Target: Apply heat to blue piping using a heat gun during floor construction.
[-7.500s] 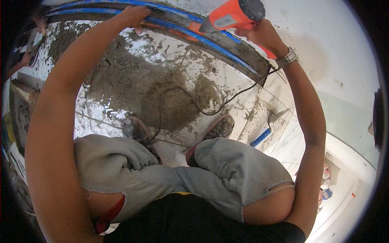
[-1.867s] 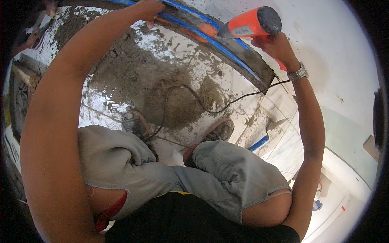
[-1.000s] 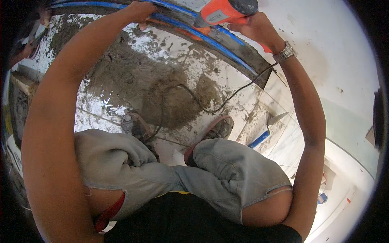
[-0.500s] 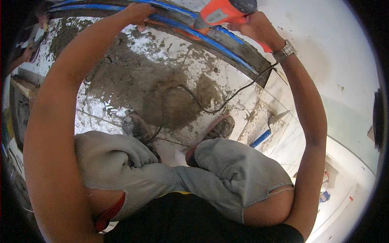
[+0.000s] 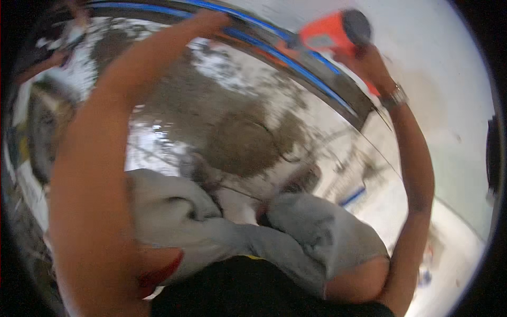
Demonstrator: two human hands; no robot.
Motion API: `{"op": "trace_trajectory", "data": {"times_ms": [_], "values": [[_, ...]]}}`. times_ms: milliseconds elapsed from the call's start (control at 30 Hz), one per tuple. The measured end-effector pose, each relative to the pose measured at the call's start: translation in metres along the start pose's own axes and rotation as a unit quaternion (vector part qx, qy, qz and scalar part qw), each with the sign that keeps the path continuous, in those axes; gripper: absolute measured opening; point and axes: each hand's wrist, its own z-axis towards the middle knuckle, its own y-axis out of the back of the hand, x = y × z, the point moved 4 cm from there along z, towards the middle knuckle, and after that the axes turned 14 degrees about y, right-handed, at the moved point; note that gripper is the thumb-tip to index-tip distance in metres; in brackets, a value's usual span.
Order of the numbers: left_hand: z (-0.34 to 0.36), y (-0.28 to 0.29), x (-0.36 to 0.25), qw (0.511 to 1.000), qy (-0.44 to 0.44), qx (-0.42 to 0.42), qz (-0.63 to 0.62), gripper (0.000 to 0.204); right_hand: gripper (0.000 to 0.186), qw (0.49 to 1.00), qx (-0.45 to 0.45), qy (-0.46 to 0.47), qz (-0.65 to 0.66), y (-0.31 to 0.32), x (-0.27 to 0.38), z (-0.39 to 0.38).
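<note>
My right hand (image 5: 364, 61), with a metal watch on its wrist, is closed round the grip of an orange heat gun (image 5: 325, 34) with a dark rear end. The gun's nozzle points left, close over the blue pipes (image 5: 280, 50) that run along a channel at the wall's foot. My left hand (image 5: 214, 22) reaches to the same pipes, left of the nozzle; its fingers are blurred and mostly hidden. A dark cord (image 5: 285, 156) trails blurred across the floor below.
Wet grey mortar (image 5: 237, 137) is smeared over the pale floor tiles. A trowel's blue handle (image 5: 353, 196) lies right of my knees. The white wall (image 5: 422, 63) rises on the right. At the far left, another person's arm (image 5: 45, 68) is in view.
The whole view has shifted and blurred, the scene sliding right and down. My right hand has moved rightward along the pipes with the heat gun, and my left hand slightly the same way.
</note>
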Motion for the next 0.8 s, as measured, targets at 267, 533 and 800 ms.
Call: {"op": "trace_trajectory", "data": {"times_ms": [267, 533, 800], "values": [[-0.013, 0.009, 0.004, 0.999, 0.013, 0.027, 0.022, 0.058, 0.027, 0.996, 0.011, 0.005, 0.09, 0.001, 0.008, -0.006], [-0.02, -0.002, 0.049, 0.995, 0.097, -0.024, -0.02, 0.027, 0.04, 0.986, -0.01, 0.083, 0.146, -0.018, 0.009, 0.024], [-0.019, 0.0, 0.026, 0.999, -0.01, -0.02, -0.047, 0.068, 0.036, 0.983, -0.021, 0.026, 0.18, -0.011, -0.006, 0.006]]}}
